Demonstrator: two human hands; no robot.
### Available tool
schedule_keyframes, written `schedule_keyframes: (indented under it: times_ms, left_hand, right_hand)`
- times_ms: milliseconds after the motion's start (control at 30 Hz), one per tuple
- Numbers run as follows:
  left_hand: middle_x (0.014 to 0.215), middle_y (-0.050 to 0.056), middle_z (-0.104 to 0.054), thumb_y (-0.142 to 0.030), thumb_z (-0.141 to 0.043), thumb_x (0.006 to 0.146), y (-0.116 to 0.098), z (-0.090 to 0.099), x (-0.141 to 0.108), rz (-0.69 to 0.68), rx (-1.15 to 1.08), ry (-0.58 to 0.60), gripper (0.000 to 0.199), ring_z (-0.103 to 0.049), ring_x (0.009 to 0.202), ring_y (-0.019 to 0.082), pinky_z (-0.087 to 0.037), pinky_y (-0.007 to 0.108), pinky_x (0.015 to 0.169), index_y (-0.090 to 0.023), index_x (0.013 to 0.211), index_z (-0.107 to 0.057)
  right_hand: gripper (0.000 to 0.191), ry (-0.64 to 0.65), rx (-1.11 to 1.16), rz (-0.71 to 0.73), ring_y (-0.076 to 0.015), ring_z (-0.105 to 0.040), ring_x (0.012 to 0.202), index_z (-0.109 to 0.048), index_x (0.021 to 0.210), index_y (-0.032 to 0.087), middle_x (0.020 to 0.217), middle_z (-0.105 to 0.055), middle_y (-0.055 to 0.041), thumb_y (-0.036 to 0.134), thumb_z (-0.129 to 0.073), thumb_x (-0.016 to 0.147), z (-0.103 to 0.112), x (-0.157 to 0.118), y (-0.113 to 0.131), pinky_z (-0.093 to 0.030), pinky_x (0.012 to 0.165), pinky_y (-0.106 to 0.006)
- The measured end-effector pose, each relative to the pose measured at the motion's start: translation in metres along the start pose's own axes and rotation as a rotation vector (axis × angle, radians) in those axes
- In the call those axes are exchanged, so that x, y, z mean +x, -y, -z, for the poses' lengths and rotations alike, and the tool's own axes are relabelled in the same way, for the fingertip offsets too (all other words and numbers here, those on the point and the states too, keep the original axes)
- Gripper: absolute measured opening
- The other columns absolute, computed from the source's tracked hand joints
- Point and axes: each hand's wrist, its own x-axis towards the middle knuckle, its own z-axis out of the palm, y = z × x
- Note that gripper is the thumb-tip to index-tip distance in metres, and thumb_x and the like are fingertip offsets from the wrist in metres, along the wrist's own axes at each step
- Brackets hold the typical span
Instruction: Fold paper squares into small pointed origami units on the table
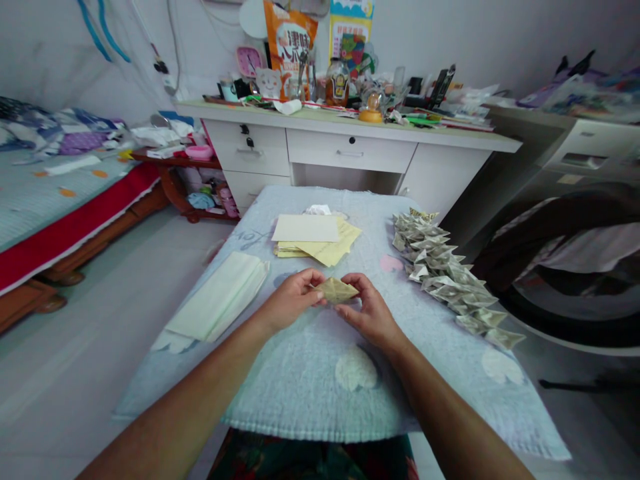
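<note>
Between my two hands is a small folded piece of yellowish paper (336, 290), pointed at its ends. My left hand (296, 297) pinches its left end, with thumb and fingers closed. At the other end, the fingers of my right hand (370, 308) grip the right point. Just beyond the hands lie yellow paper sheets (330, 250) with a white card (306, 228) on top. To the left rests a stack of pale green paper (220, 297). On the right, several folded paper pieces (445, 273) stand nested in long rows.
A pale blue cloth (310, 373) covers the table. Behind it is a white desk (350, 137) crowded with jars, a snack bag (290, 47) and small items. A washing machine (575, 220) stands at right, a bed (65, 193) at left.
</note>
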Motion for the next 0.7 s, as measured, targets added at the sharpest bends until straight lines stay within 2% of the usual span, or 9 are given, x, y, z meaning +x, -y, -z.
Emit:
schedule_keyframes:
  times_ms: [100,233,333,400,500,600,700]
  left_hand:
    - [0.075,-0.002,-0.057,-0.02,-0.054,0.077,0.01,-0.007,0.001,-0.024,0.026,0.028,0.007,-0.056,0.07,0.012,-0.044,0.025,0.067,-0.016,0.082,-0.051]
    - [0.082,0.001,-0.055,-0.015,-0.054,0.078,0.017,-0.012,-0.001,-0.196,0.396,-0.121,0.003,-0.055,0.08,0.015,-0.045,0.028,0.073,-0.017,0.08,-0.056]
    - [0.101,0.005,-0.054,-0.011,-0.06,0.074,0.015,-0.012,-0.007,-0.354,0.693,-0.195,0.02,-0.052,0.1,0.019,-0.043,0.033,0.088,-0.019,0.093,-0.058]
    - [0.105,0.005,-0.054,-0.012,-0.062,0.075,0.013,-0.013,-0.012,-0.413,0.848,-0.165,0.022,-0.05,0.104,0.021,-0.041,0.035,0.092,-0.02,0.095,-0.059]
    - [0.094,0.004,-0.058,-0.013,-0.059,0.079,0.012,-0.012,-0.018,-0.422,1.065,-0.042,0.009,-0.051,0.096,0.021,-0.041,0.035,0.085,-0.02,0.084,-0.06]
    - [0.083,0.004,-0.06,-0.013,-0.056,0.082,0.014,-0.012,-0.022,-0.392,1.217,0.053,0.008,-0.053,0.087,0.021,-0.04,0.035,0.079,-0.019,0.081,-0.061]
    - [0.081,0.004,-0.061,-0.015,-0.056,0.083,0.016,-0.011,-0.023,-0.357,1.227,0.065,0.01,-0.054,0.084,0.02,-0.04,0.035,0.077,-0.02,0.085,-0.064]
  right_hand:
    - [0.005,-0.011,-0.053,0.032,-0.0148,-0.052,0.073,-0.051,0.081,0.02,0.076,-0.053,0.0008,0.021,-0.055,0.08,-0.002,0.001,0.002,-0.041,0.069,-0.027]
    - [0.01,-0.011,-0.346,0.2,-0.0174,-0.05,0.079,-0.052,0.078,0.02,0.079,-0.054,-0.0018,0.01,-0.052,0.077,-0.004,0.001,0.001,-0.037,0.073,-0.029]
    - [0.008,0.007,-0.627,0.247,-0.0203,-0.047,0.083,-0.054,0.082,0.02,0.083,-0.055,-0.0045,0.012,-0.055,0.08,-0.006,0.0,-0.002,-0.033,0.075,-0.033]
    - [0.006,0.047,-0.753,0.242,-0.0212,-0.046,0.084,-0.055,0.082,0.019,0.084,-0.055,-0.0056,0.014,-0.055,0.082,-0.008,0.0,-0.003,-0.031,0.075,-0.034]
    - [0.01,0.149,-0.84,0.226,-0.0217,-0.045,0.085,-0.057,0.084,0.02,0.085,-0.056,-0.0058,0.01,-0.056,0.081,-0.01,0.0,-0.004,-0.03,0.077,-0.035]
    - [0.018,0.23,-0.806,0.197,-0.021,-0.045,0.086,-0.058,0.085,0.02,0.085,-0.056,-0.0045,0.005,-0.056,0.076,-0.007,0.0,-0.002,-0.029,0.077,-0.034]
    - [0.02,0.269,-0.712,0.154,-0.0211,-0.045,0.089,-0.06,0.087,0.02,0.088,-0.058,-0.0033,0.006,-0.059,0.073,0.002,-0.001,0.0,-0.03,0.078,-0.034]
